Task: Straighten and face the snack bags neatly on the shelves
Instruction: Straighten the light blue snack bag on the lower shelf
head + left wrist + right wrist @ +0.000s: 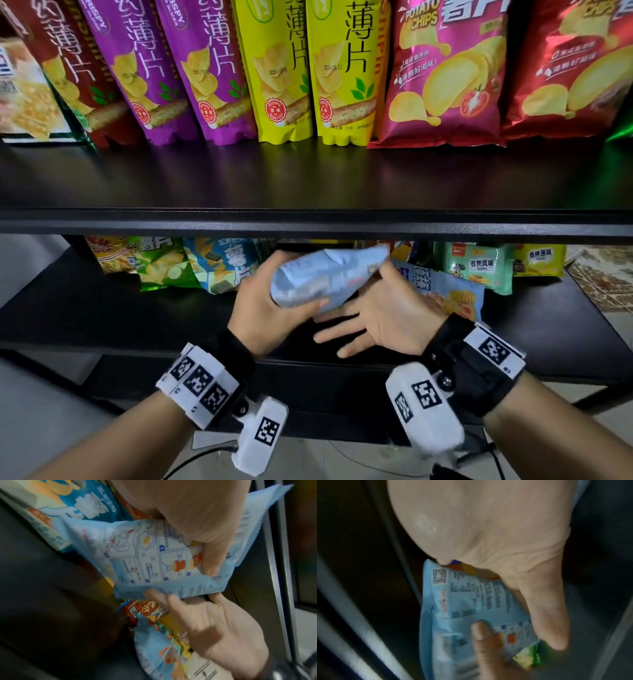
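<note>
Head view, left hand (263, 301) gripping pale-blue bag (322, 277)

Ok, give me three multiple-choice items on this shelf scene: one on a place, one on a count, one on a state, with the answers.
1. Where is the pale blue foil snack bag?
A. standing on the upper shelf
B. held in front of the lower black shelf
C. on the floor

2. How many tall yellow chip bags stand side by side on the upper shelf?
A. two
B. four
C. none

3. How is the left hand?
A. hanging idle
B. flat on the shelf
C. gripping the pale blue bag

Answers: B, both hands have it at the lower shelf; A, two yellow bags stand between the purple and magenta ones; C, its thumb and fingers wrap the bag, while the right hand lies open beside it.
</note>
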### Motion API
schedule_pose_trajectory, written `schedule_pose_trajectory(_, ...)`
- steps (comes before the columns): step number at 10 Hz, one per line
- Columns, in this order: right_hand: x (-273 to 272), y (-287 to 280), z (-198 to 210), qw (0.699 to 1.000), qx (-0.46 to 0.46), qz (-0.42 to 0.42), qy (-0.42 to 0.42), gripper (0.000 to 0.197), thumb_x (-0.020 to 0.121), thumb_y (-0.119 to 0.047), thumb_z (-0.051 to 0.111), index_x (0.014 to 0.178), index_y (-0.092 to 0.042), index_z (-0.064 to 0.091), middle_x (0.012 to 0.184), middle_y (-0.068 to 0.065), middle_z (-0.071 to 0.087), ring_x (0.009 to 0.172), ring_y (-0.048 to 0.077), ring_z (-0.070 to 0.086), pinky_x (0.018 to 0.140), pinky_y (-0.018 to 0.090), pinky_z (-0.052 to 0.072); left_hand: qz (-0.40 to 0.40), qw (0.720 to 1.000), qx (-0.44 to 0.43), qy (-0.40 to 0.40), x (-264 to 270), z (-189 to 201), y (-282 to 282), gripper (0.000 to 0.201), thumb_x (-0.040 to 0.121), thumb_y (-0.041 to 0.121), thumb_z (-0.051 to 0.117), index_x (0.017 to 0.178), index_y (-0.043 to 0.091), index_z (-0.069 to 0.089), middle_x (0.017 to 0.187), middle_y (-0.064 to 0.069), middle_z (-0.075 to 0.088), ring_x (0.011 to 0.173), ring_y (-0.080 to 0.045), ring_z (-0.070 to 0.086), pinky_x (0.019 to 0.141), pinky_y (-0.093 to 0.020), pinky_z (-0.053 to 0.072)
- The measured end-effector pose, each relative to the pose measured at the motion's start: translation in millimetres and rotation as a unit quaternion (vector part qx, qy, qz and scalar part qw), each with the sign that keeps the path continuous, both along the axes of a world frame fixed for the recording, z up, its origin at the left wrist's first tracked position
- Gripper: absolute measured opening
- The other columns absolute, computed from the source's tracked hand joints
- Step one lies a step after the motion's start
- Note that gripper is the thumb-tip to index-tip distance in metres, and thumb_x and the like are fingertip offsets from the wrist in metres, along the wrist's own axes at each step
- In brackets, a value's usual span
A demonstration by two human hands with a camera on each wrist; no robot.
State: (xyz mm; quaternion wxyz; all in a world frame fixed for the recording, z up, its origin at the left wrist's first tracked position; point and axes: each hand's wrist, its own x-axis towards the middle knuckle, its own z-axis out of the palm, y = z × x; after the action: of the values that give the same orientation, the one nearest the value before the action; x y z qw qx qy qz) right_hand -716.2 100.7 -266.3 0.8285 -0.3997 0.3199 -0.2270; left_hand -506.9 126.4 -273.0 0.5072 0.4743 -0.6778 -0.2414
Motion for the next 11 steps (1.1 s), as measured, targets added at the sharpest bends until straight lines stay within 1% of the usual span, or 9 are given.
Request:
schedule_pose_trajectory(1, 10, -6, 16, 0.97, -0.041, -0.197, -0.136, 0.054, 0.099, -0.056, 0.032, 0.118, -0.023, 0.071, 0.112, 0.006, 0.074, 0.104, 0.02, 0.07, 0.089, 0.036, 0.055, -0.044, 0.99, -0.073, -0.109, -7, -7, 4, 0.051, 0.075, 0.031, 0.083, 0.12, 0.017, 0.064, 0.127, 0.004, 0.065, 0.126, -0.009, 0.057, 0.113, -0.04, 0.04)
schedule_pose_trajectory(2, 20, -12, 6, 0.933, 0.061, -0.22, -0.278, 0.013, 0.079, -0.023, 0.071, 0.089, -0.029, 0.077, 0.087, -0.004, 0.077, 0.085, 0.013, 0.073, 0.087, 0.035, 0.055, -0.102, 0.985, -0.054, -0.129, -7, -9, 7, 0.048, 0.082, 0.019, 0.077, 0.126, 0.017, 0.056, 0.145, 0.011, 0.048, 0.149, -0.008, 0.027, 0.118, -0.023, 0.029)
schedule_pose_trajectory(3, 4, 0, -40, 0.95, 0.109, -0.153, -0.251, 0.063, 0.072, -0.016, 0.074, 0.132, -0.003, 0.06, 0.122, 0.016, 0.066, 0.112, 0.034, 0.064, 0.099, 0.05, 0.048, -0.166, 0.968, -0.017, -0.188, -3, -10, 12, 0.064, 0.085, 0.01, 0.075, 0.141, 0.017, 0.045, 0.161, 0.008, 0.024, 0.155, -0.009, 0.003, 0.12, -0.017, 0.015)
schedule_pose_trajectory(5, -1, -5, -50, 0.978, 0.06, -0.136, -0.146, 0.05, 0.075, 0.007, 0.057, 0.124, -0.003, 0.065, 0.122, 0.022, 0.065, 0.112, 0.037, 0.064, 0.096, 0.05, 0.051, -0.197, 0.938, 0.088, -0.269, 12, -12, 19, 0.106, 0.065, -0.027, 0.037, 0.156, 0.024, 0.012, 0.165, 0.011, 0.0, 0.152, 0.0, -0.007, 0.121, -0.013, 0.001)
schedule_pose_trajectory(7, 12, 8, -52, 0.97, -0.156, -0.188, -0.009, 0.087, 0.069, 0.011, 0.061, 0.146, -0.026, 0.041, 0.13, 0.008, 0.066, 0.119, 0.029, 0.062, 0.099, 0.046, 0.05, -0.185, 0.953, 0.238, 0.028, -5, -14, 20, 0.096, 0.073, 0.017, 0.063, 0.154, 0.029, 0.013, 0.157, 0.02, 0.03, 0.145, 0.002, 0.032, 0.115, -0.022, 0.033)
schedule_pose_trajectory(8, 16, 11, -49, 0.961, -0.225, -0.162, 0.019, 0.09, 0.075, 0.008, 0.06, 0.151, -0.032, 0.033, 0.145, -0.01, 0.053, 0.133, 0.012, 0.05, 0.11, 0.041, 0.041, -0.183, 0.951, 0.214, 0.127, -14, -19, 14, 0.094, 0.079, 0.013, 0.071, 0.157, 0.019, 0.019, 0.152, 0.006, 0.047, 0.141, -0.013, 0.044, 0.113, -0.033, 0.04)
schedule_pose_trajectory(9, 17, 14, -39, 0.947, -0.266, -0.176, 0.043, 0.081, 0.075, 0.002, 0.056, 0.145, -0.036, 0.044, 0.155, -0.018, 0.035, 0.142, -0.003, 0.032, 0.118, 0.032, 0.031, -0.143, 0.948, 0.202, 0.198, -20, -20, 8, 0.085, 0.078, 0.013, 0.076, 0.15, 0.017, 0.03, 0.137, 0.006, 0.06, 0.128, -0.011, 0.056, 0.099, -0.023, 0.049)
schedule_pose_trajectory(10, 20, 17, -29, 0.937, -0.308, -0.154, 0.062, 0.074, 0.067, -0.004, 0.051, 0.134, -0.037, 0.055, 0.155, -0.022, 0.031, 0.14, -0.014, 0.025, 0.104, 0.008, 0.034, -0.102, 0.933, 0.216, 0.269, -22, -23, -1, 0.08, 0.077, 0.012, 0.082, 0.144, 0.014, 0.038, 0.132, -0.002, 0.065, 0.123, -0.021, 0.062, 0.092, -0.03, 0.054)
schedule_pose_trajectory(11, 22, 19, -25, 0.945, -0.295, -0.135, 0.045, 0.069, 0.068, 0.002, 0.048, 0.13, -0.025, 0.059, 0.152, -0.018, 0.037, 0.14, -0.007, 0.031, 0.105, 0.013, 0.036, -0.036, 0.928, 0.208, 0.307, -22, -26, -13, 0.073, 0.075, 0.008, 0.081, 0.139, 0.007, 0.045, 0.126, -0.016, 0.067, 0.117, -0.034, 0.065, 0.093, -0.043, 0.057)
